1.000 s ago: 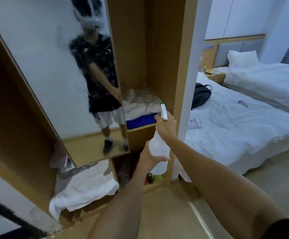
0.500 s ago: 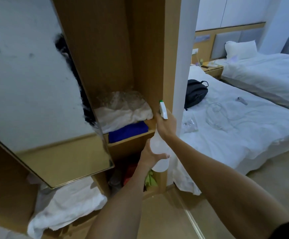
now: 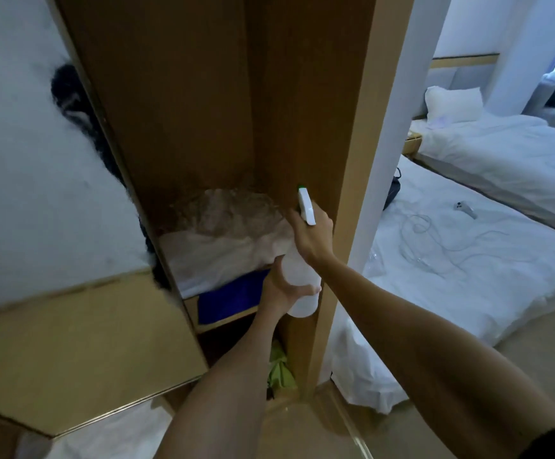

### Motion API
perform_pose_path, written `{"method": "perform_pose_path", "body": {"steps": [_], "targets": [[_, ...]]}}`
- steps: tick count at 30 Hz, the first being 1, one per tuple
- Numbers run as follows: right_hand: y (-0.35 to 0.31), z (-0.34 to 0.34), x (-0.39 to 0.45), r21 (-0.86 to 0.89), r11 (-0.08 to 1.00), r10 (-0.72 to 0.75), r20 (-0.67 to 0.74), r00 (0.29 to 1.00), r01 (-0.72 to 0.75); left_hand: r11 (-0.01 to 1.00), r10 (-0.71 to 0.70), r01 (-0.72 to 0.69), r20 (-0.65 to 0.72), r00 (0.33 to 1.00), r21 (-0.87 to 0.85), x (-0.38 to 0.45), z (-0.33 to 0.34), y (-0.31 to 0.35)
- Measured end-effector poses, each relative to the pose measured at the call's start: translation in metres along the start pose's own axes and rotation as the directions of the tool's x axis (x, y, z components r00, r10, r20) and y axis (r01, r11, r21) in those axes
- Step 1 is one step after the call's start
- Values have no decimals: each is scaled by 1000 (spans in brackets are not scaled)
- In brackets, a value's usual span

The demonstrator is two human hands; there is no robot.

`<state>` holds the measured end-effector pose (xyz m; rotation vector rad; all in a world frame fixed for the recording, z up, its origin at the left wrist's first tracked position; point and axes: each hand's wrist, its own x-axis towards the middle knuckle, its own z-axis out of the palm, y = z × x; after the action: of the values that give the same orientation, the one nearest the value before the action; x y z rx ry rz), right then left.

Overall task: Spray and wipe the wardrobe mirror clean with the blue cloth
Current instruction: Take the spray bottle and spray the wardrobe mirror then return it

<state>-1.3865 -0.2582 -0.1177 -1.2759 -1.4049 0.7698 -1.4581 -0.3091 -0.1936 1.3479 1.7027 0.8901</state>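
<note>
Both hands on the spray bottle point(image 3: 299, 286). My right hand point(image 3: 312, 236) is wrapped round the neck, fingers curled under the white trigger head, green-tipped nozzle pointing up and away into the wardrobe. My left hand point(image 3: 277, 293) cups the bottle's body from below, fingers closed round it.

Mirror point(image 3: 38, 193) on the door to my left, tilted across the view. Upper glass looks hazy and smeared, with a dark blotchy streak near its right edge; cannot tell whether that haze is spray mist or dirt. Lower part reflects the floor and looks plainer.

Blue cloth point(image 3: 229, 296) lies folded on the wardrobe shelf point(image 3: 223, 321), under a pile of white linen point(image 3: 223, 253), just beside my left hand. Not picked up.

Judgement: spraying may be partly done, at best. Wiping not started. Left: put the bottle down, take the cloth, wipe the whole pane.
</note>
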Motion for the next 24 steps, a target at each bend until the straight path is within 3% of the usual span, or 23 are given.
{"method": "perform_pose_path", "body": {"steps": [9, 14, 17, 24], "targets": [[-4, 17, 50, 55, 998, 22, 95, 995, -27, 995, -5, -1, -55, 998, -101, 51, -7, 11], [-13, 17, 69, 56, 998, -18, 124, 992, 11, 998, 46, -47, -17, 999, -35, 65, -11, 26], [-12, 15, 77, 44, 999, -30, 136, 990, 24, 1000, 26, -25, -93, 995, 18, 69, -9, 31], [0, 15, 78, 148, 989, 15, 94, 995, -29, 993, 22, -40, -147, 989, -115, 70, 2, 35]]}}
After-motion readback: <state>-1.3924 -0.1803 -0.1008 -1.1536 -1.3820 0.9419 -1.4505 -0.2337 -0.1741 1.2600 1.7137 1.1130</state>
